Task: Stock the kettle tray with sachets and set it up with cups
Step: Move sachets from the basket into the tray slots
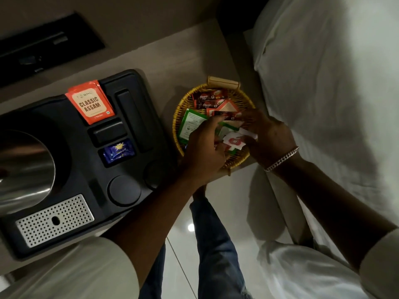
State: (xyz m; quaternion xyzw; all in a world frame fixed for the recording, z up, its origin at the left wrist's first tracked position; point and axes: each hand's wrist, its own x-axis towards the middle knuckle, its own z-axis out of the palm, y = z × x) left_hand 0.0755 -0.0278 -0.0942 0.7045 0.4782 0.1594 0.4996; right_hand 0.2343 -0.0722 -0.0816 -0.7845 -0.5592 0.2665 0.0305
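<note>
Both hands (203, 145) (fingers curled) in basket (179, 117).

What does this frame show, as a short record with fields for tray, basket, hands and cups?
tray: black kettle tray holds an orange Classic Assam sachet and a blue packet; long slot and round wells hold nothing
kettle: steel kettle on the tray's left side
basket: wicker basket right of the tray, holding mixed sachets
left hand: left hand reaching into the basket
right hand: right hand in the basket, among the sachets
cups: none in view
</note>
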